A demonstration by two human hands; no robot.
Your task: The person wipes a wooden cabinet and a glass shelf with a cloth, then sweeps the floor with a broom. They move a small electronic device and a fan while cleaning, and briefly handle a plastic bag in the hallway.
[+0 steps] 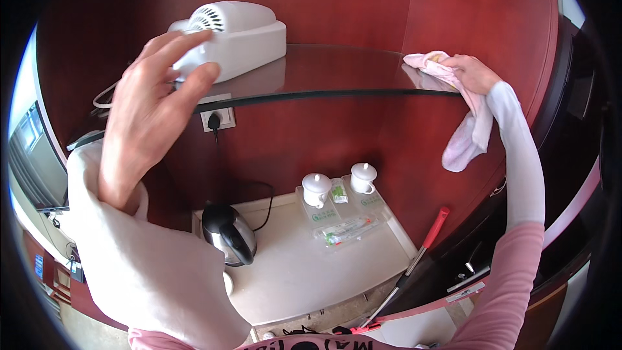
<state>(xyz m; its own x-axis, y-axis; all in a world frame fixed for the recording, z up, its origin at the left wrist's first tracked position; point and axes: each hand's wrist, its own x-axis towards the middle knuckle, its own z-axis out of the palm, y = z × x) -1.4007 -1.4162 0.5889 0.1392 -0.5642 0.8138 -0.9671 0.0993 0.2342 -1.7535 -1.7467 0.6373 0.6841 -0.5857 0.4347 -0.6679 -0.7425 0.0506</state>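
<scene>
My right hand (470,74) presses a pink and white cloth (437,65) onto the right end of a dark glass shelf (340,70); part of the cloth hangs below the shelf's edge. My left hand (158,92) is raised before the shelf's left part, fingers apart, with nothing in it. It partly hides a white plastic appliance (248,41) with a slotted vent that stands on the shelf. Whether the fingertips touch the appliance I cannot tell. A white cloth (160,272) is draped over my left forearm, or it is a loose white sleeve.
Below the shelf, a white counter (311,282) holds an electric kettle (229,236), two lidded white cups (317,188) and small wrapped packets (347,228). A plug sits in a wall socket (218,119). A red-handled pole (435,228) leans at the counter's right corner.
</scene>
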